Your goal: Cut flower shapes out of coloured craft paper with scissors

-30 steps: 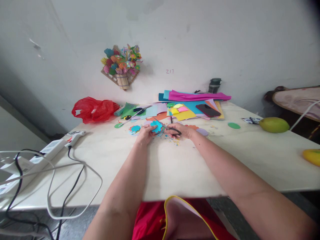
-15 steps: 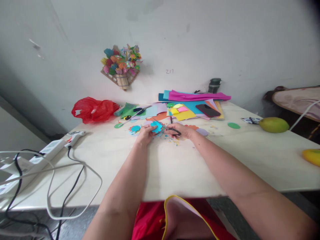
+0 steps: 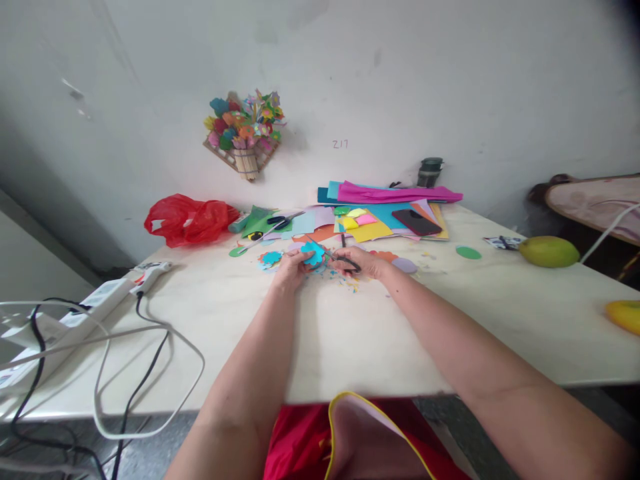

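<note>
Between the thumb and fingers of my left hand (image 3: 294, 264) is a blue paper flower (image 3: 313, 253) with a scalloped edge. My right hand (image 3: 363, 261) is closed round the dark handles of a pair of scissors (image 3: 345, 261), whose blades point left and lie against the flower's right edge. Tiny coloured paper scraps (image 3: 350, 283) are scattered on the table below both hands. To the left of my left hand lies a small pile of cut paper flowers (image 3: 271, 259), a blue one on top. Orange and lilac cut pieces (image 3: 403, 265) sit just beyond my right wrist.
Coloured sheets (image 3: 373, 230) and a phone (image 3: 416, 222) lie at the back. A second pair of scissors (image 3: 283, 221) and a red plastic bag (image 3: 190, 219) are at back left. Cables and a power strip (image 3: 95, 303) occupy the left; mangoes (image 3: 549, 251) the right.
Hardly anything differs. My hands, the blue flower and the scissors stay in nearly the same place, and the whole view has shifted very slightly.
</note>
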Tool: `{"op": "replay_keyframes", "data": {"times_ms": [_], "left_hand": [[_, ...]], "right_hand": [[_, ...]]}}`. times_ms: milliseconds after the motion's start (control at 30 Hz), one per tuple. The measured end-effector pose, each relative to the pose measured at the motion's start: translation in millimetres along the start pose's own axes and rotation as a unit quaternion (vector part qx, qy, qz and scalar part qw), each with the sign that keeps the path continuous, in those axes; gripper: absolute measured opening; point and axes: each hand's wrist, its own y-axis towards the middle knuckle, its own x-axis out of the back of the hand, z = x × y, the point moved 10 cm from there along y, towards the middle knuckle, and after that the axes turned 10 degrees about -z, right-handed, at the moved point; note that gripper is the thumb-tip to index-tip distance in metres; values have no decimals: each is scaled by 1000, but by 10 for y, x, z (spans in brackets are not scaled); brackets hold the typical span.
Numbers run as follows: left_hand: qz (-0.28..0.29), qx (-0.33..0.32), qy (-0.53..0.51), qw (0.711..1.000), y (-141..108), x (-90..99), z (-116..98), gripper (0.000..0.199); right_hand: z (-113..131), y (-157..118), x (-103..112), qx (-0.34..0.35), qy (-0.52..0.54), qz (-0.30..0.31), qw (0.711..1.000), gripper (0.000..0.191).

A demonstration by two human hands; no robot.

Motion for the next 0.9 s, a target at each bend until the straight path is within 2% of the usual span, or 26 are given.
{"op": "replay_keyframes", "data": {"times_ms": [300, 700, 900], "left_hand": [[-3, -8, -6, 1000, 0, -11, -8, 23], [-55, -5, -25, 998, -29, -30, 30, 27], [-90, 0, -24, 996, -42, -10, 72, 29]], "right_hand": [[-77, 36, 23, -6, -5, -1, 1000, 33], [-163, 120, 83, -8, 59, -31, 998, 35], [-106, 83, 88, -22, 77, -63, 995, 33]]}}
